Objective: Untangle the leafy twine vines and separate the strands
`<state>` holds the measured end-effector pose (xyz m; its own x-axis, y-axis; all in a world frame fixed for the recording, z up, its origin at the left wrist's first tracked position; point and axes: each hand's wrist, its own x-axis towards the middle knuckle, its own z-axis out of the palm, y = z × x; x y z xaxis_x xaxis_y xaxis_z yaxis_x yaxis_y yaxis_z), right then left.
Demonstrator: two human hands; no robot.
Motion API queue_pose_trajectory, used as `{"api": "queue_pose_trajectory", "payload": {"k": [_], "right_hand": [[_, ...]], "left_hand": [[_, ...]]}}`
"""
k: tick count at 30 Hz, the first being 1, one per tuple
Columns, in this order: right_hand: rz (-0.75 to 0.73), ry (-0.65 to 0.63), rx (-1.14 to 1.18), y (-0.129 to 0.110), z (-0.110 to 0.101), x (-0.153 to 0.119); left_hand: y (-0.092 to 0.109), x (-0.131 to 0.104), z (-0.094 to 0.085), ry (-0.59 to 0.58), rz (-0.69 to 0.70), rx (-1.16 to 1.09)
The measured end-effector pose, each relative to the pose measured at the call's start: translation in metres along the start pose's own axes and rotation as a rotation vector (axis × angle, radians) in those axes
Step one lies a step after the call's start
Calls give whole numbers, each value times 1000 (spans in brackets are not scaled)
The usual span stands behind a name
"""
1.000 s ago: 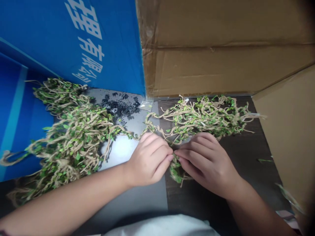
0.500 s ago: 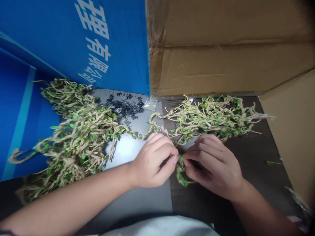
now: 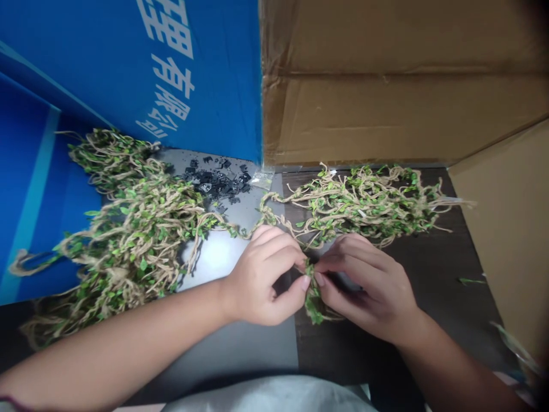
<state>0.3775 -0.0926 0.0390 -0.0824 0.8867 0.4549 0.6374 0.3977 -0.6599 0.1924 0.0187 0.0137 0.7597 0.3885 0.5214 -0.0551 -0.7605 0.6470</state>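
Blue printed cardboard (image 3: pixel 223 74) and a brown carton (image 3: pixel 377 120) wall in the far edge of the desk (image 3: pixel 257 349), grey on its left part and dark wood-grain on its right. Near the middle of the desk's near edge, the left hand (image 3: pixel 268 277) pinches a leafy twine garland (image 3: pixel 315 309) between thumb and forefinger; the right hand (image 3: pixel 371 283) grips it just beside, also by the fingertips. What the other fingers hold, I cannot tell.

For fine work like this, the two pinches seem well placed—close together, so little twine can slip between them. Best to grip the cord itself rather than the leaves, which look likely to tear. Slack matters too: a loose strand (image 3: pixel 268 212) runs between the garland heap (image 3: pixel 158 229) by the left edge and the garland bundle (image 3: pixel 369 206) near the far right corner, and a hard tug might tighten tangles. Black fragments (image 3: pixel 218 180) at the far edge are best kept out of the twine.
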Motion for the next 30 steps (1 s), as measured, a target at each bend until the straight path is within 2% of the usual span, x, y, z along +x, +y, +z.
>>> {"api": "queue_pose_trajectory", "payload": {"k": [5,17,22,30], "right_hand": [[4,-22,-55,1,-3,-1],[-121,-96,-356,1,-2,-3],[-150,-98,-371,1,2,-3],[-134,-17,-277,3,7,-2]], "left_hand": [[0,-1,1,10,-10,43],[1,-3,3,-48,6,158],[2,-2,3,-38,-38,124],[1,1,1,-25,-99,10]]}}
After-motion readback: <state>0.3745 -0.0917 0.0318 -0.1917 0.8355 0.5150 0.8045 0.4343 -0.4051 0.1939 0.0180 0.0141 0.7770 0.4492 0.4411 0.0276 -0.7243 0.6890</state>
